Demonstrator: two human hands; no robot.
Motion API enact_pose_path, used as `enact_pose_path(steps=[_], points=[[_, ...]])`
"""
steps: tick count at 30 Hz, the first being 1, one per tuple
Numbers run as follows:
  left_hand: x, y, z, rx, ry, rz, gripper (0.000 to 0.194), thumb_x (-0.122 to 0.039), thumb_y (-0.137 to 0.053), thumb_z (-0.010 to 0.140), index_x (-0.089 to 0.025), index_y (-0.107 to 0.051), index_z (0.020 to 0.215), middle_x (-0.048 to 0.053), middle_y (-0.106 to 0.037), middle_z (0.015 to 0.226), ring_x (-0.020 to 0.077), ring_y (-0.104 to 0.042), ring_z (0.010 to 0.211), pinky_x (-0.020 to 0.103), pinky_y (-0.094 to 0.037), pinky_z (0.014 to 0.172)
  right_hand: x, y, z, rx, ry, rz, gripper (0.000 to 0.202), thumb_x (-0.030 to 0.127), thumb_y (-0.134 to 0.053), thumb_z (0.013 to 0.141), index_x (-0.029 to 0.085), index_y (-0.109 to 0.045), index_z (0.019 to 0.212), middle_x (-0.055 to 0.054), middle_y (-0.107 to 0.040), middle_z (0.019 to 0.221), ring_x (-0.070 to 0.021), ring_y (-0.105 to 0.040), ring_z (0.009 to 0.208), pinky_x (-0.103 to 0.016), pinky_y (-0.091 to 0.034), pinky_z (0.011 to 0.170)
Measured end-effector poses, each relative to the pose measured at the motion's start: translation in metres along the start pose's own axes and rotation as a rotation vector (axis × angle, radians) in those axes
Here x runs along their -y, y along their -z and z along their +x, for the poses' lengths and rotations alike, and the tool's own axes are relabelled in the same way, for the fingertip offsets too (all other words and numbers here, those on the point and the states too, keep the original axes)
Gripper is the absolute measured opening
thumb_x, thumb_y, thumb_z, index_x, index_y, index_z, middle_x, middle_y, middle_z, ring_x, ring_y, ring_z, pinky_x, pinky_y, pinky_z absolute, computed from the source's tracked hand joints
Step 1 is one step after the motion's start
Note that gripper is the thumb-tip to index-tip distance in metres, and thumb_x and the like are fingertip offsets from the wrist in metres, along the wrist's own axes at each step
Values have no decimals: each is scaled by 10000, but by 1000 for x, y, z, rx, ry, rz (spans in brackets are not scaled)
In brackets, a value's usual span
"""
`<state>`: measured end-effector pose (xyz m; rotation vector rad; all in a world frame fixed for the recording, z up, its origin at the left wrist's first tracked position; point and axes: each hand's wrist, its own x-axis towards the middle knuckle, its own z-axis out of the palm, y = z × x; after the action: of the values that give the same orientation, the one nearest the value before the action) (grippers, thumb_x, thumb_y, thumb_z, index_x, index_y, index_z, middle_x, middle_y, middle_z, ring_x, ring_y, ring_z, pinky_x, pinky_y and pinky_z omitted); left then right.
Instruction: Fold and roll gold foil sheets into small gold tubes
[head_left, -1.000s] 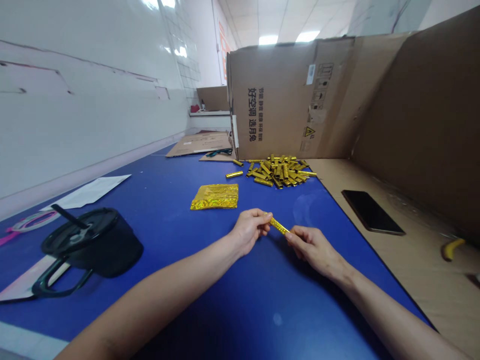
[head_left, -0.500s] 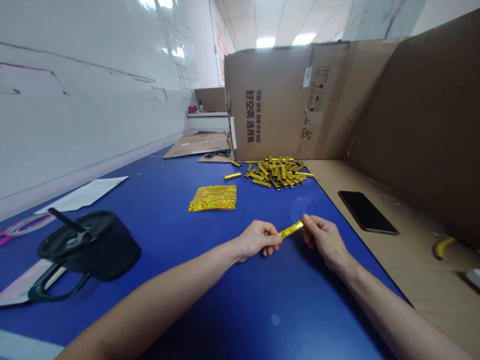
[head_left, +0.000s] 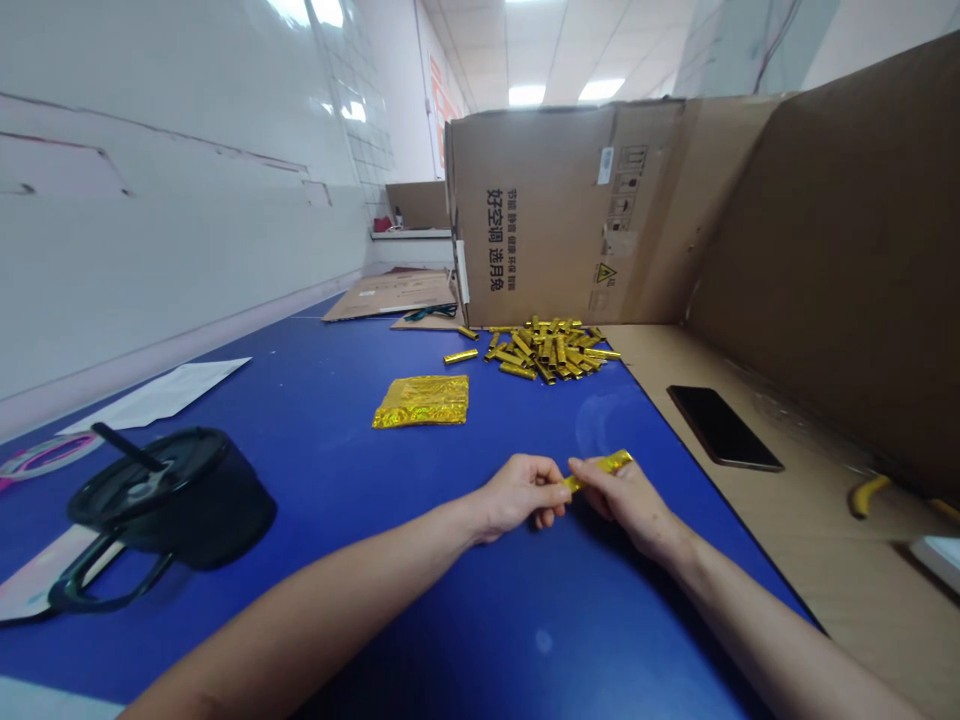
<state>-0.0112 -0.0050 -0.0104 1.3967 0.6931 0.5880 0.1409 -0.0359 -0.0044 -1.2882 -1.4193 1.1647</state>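
Note:
Between my two hands is a narrow strip of shiny gold foil [head_left: 616, 461], held above the blue table [head_left: 450, 620]. My left hand [head_left: 527, 490] pinches its left end between thumb and fingers. My right hand [head_left: 626, 495] grips it along the middle, thumb on top, and its far end sticks out past the fingers. Beyond my left hand lies a flat stack of gold foil sheets [head_left: 421, 401]. Farther back is a heap of small folded gold foil pieces [head_left: 553, 350], with one loose piece [head_left: 460, 356] to its left.
A dark lidded mug [head_left: 176, 500] with a straw stands at the left, near white paper [head_left: 161, 395] and a roll of tape [head_left: 49, 457]. A large cardboard box [head_left: 555, 220] borders the back. On the right, a phone [head_left: 724, 427] rests on brown cardboard.
My right hand has slid left along the foil strip, closer to my left hand, so its right end now shows beyond the fingers. The view has shifted slightly.

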Motion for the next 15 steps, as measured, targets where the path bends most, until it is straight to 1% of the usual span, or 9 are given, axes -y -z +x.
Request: enact_pose_path(steps=[1, 3, 5, 8, 10, 12, 14, 15], points=[[1, 3, 1, 2, 8, 1, 185, -282, -602, 640, -130, -497, 642, -21, -523, 518, 50, -441, 392, 171, -332, 394, 0, 2, 1, -61, 4, 25, 445, 496, -531, 688, 193, -344, 421, 74, -284, 357, -54, -210, 360, -236, -153, 374], [1, 8, 1, 5, 15, 2, 200, -293, -615, 635, -128, -503, 646, -20, -525, 514, 50, -440, 386, 169, -331, 390, -2, 7, 3, -124, 2, 68, 426, 476, -540, 689, 197, -342, 434, 75, -291, 362, -54, -213, 353, -236, -156, 371], [1, 14, 3, -2, 15, -8, 208, -299, -625, 631, -125, -513, 652, -17, -527, 516, 54, -449, 388, 168, -332, 388, -3, 11, 4, -132, 8, 95, 412, 461, -528, 706, 192, -360, 442, 73, -303, 370, -52, -223, 348, -233, -156, 370], [1, 23, 6, -101, 15, -104, 223, -294, -650, 612, -119, -513, 638, -7, -531, 505, 62, -454, 382, 171, -320, 379, -2, 14, 4, -112, 25, 91, 422, 451, -496, 733, 180, -378, 431, 68, -318, 376, -48, -245, 349, -223, -172, 374], [1, 28, 10, -195, 5, -183, 224, -283, -654, 609, -122, -500, 630, -5, -533, 508, 62, -455, 383, 172, -316, 381, 0, 13, 2, -17, 0, 52, 401, 447, -488, 737, 169, -422, 456, 60, -360, 391, -50, -285, 358, -212, -202, 383], [1, 30, 14, -270, -14, -239, 220, -280, -641, 624, -128, -482, 630, -13, -526, 512, 55, -451, 388, 170, -318, 389, 2, 9, 0, 134, -45, -29, 360, 436, -495, 732, 159, -468, 504, 54, -403, 409, -55, -325, 371, -204, -226, 390], [2, 28, 15, -314, -29, -283, 218, -288, -624, 643, -133, -470, 636, -24, -507, 508, 49, -446, 400, 167, -325, 404, 2, 4, -2, 248, -71, -113, 325, 425, -498, 729, 156, -492, 547, 55, -418, 420, -57, -338, 376, -198, -231, 388], [2, 26, 14, -325, -36, -305, 221, -292, -623, 646, -134, -468, 640, -28, -499, 506, 48, -446, 409, 168, -332, 414, 2, 1, -3, 269, -68, -142, 318, 422, -494, 731, 156, -495, 558, 58, -416, 424, -56, -336, 377, -196, -230, 386]])
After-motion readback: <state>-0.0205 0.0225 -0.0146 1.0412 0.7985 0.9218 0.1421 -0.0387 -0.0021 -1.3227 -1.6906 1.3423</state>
